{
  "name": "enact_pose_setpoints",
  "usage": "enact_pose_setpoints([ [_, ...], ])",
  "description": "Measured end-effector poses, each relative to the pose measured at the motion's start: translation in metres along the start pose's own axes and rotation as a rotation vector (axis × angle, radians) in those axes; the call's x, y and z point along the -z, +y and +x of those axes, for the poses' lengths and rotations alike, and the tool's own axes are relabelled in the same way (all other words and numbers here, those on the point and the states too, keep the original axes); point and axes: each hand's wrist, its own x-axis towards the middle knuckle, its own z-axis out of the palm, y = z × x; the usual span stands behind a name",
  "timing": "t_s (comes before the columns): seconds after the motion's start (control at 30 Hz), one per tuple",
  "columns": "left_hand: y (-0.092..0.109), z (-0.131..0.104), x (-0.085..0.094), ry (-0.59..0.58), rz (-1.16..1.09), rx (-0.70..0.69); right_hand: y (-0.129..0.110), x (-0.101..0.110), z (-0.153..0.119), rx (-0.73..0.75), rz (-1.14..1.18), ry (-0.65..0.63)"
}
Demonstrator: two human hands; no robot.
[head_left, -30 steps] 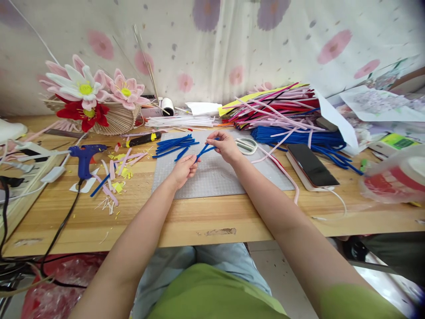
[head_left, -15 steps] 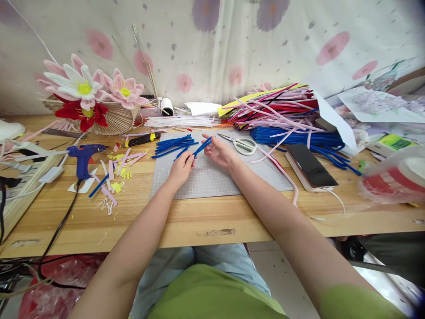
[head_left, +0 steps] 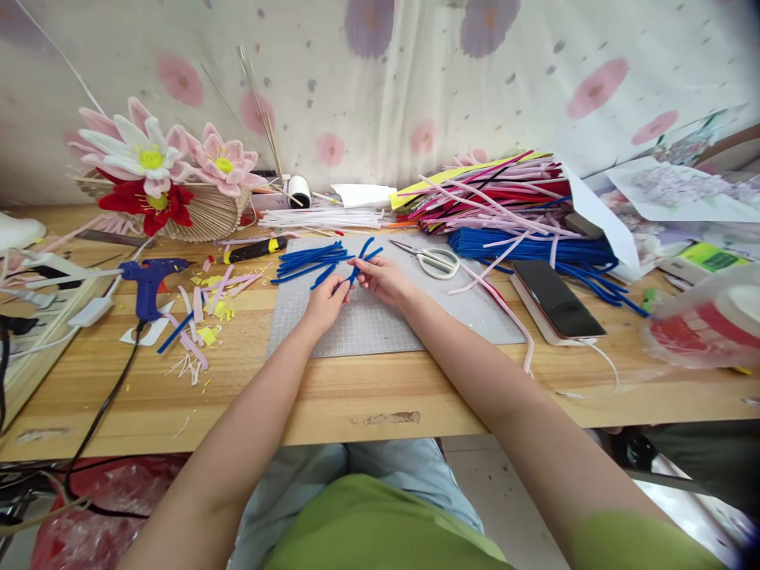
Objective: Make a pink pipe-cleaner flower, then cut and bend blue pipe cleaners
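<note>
Blue pipe cleaners (head_left: pixel 369 249) stick up from between my two hands, their upper ends spread apart. My left hand (head_left: pixel 326 305) pinches them from the left, low down. From the right, my right hand (head_left: pixel 383 279) has its fingers closed on them too, close to the left fingertips. Both hands are over the grey cutting mat (head_left: pixel 380 328). Just behind my left hand lies a pile of cut blue pipe cleaners (head_left: pixel 309 260). White-handled scissors (head_left: pixel 438 263) rest on the mat to the right of my right hand.
A blue glue gun (head_left: pixel 151 285) and pipe-cleaner scraps (head_left: pixel 222 301) lie at left, near fuzzy flowers (head_left: pixel 151 158). A yellow-black utility knife (head_left: pixel 255 249) lies behind. Bundled blue pipe cleaners (head_left: pixel 531 247), a phone (head_left: pixel 556 297) and a plastic-wrapped tub (head_left: pixel 706 317) stand at right.
My right hand has gone from open fingers to closed on the blue pipe cleaners, moving slightly left. The pipe cleaners now point more upward, with their ends apart.
</note>
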Motion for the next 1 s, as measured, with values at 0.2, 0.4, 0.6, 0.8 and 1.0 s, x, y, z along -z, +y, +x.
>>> enact_pose_setpoints([
  [0.2, 0.012, -0.002, -0.005, -0.018, -0.101, 0.167, 0.007, -0.001, 0.008, 0.036, 0.029, 0.238],
  [0.4, 0.02, -0.002, -0.012, -0.013, -0.224, 0.221, -0.002, -0.002, 0.008, 0.052, 0.072, 0.337],
  [0.6, 0.018, -0.004, -0.012, 0.0, -0.172, 0.144, -0.004, 0.001, 0.008, 0.042, 0.057, 0.332],
  [0.8, 0.018, -0.005, -0.005, -0.139, -0.319, 0.19, -0.008, 0.01, 0.008, 0.04, 0.004, 0.101],
  [1.0, 0.023, 0.003, -0.005, -0.199, -0.439, 0.28, -0.007, 0.007, 0.001, -0.03, -0.015, -0.05],
])
